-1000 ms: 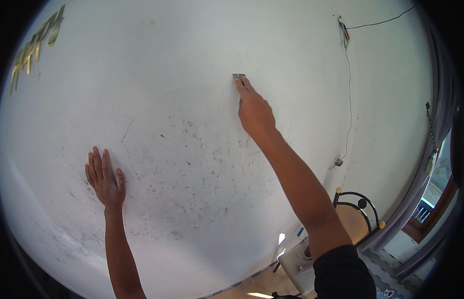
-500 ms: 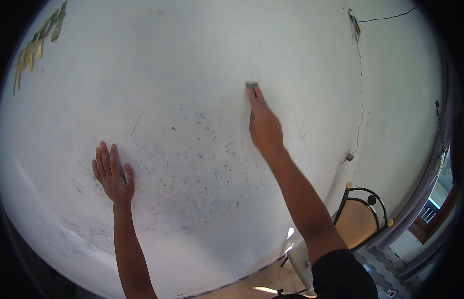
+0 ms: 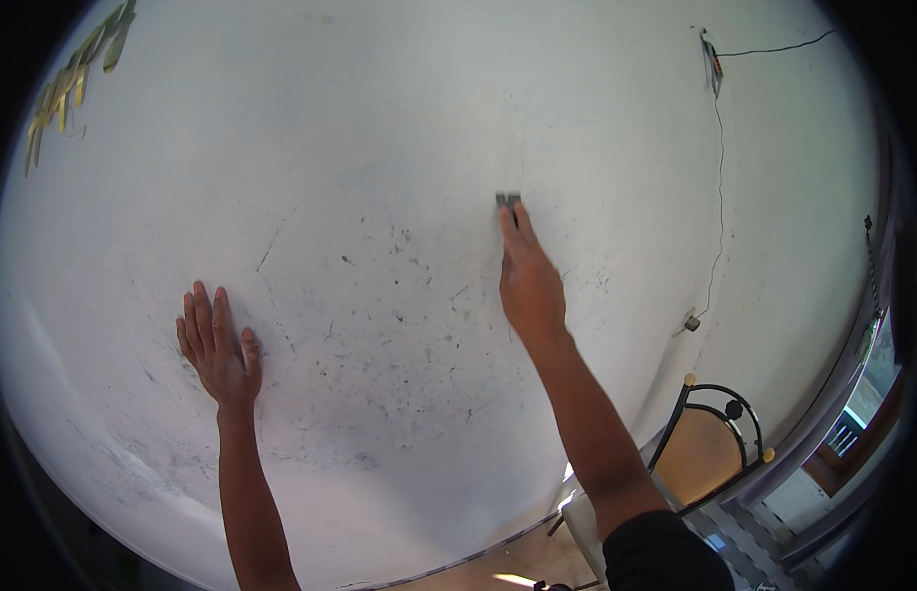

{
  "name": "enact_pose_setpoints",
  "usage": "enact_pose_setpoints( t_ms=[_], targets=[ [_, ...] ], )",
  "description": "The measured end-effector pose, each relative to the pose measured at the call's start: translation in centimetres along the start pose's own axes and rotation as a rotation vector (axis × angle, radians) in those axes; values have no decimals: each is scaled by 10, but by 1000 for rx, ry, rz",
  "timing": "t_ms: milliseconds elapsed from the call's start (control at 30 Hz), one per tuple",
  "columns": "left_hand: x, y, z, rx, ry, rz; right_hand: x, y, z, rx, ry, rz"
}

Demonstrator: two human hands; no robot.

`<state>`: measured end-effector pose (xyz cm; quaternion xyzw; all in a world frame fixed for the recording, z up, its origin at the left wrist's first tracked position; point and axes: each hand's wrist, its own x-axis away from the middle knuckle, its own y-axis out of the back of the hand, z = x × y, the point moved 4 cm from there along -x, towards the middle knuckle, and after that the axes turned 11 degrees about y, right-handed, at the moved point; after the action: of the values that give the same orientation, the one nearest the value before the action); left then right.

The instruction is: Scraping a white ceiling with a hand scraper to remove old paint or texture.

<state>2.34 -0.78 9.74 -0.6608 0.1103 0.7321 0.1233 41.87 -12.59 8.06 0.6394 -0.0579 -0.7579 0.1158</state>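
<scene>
A white wall (image 3: 399, 118) marked with dark scuffs and flecks fills most of the head view. My left hand (image 3: 220, 350) lies flat against it at the left, fingers stretched out and nothing held. Right of the middle and higher up, my right hand (image 3: 533, 286) grips a small scraper (image 3: 508, 199). Its flat grey blade meets the wall above my fingertips. The grip end of the scraper is hidden under my fingers. Most of the dark marks (image 3: 399, 317) spread between and below my hands.
At the lower right stands a chair (image 3: 700, 448) with a tan back and black frame. Above it a thin wire runs down the wall to a socket (image 3: 691, 322). Golden leaf-like decoration (image 3: 79, 74) is at the upper left. A window (image 3: 867, 384) and curtain edge the right.
My right hand has drawn the scraper a short way down the wall. My left hand stays in place on the wall, while the whole view has shifted slightly.
</scene>
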Motion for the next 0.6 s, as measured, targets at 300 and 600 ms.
enact_pose_setpoints(
  t_ms=[300,600],
  targets=[
    [2,-4,-2,-5,6,-5,-93,38,-10,-43,-7,-67],
    [2,-3,-4,-2,8,-3,-112,44,-19,59,92,-26]
  ],
)
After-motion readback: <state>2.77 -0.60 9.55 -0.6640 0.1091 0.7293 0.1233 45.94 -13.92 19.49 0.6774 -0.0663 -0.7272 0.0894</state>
